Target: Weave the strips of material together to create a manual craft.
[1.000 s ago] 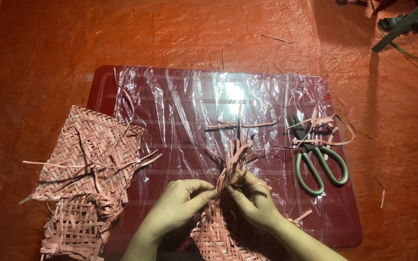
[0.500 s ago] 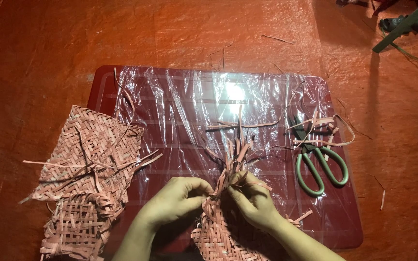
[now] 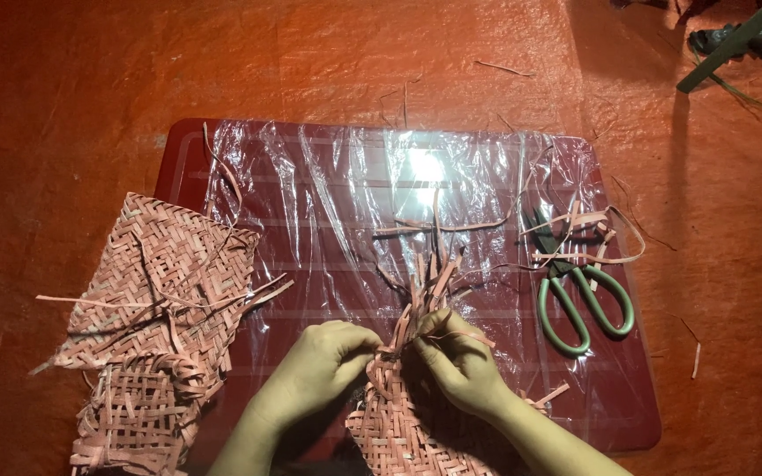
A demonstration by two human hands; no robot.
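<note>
As before, hands [image 3: 399,366] pinching woven piece [image 3: 403,423]

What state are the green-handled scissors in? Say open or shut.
Shut, or nearly so: the scissors lie flat on the plastic sheet, their two handle loops side by side and the blades together, partly covered by loose strips.
</note>
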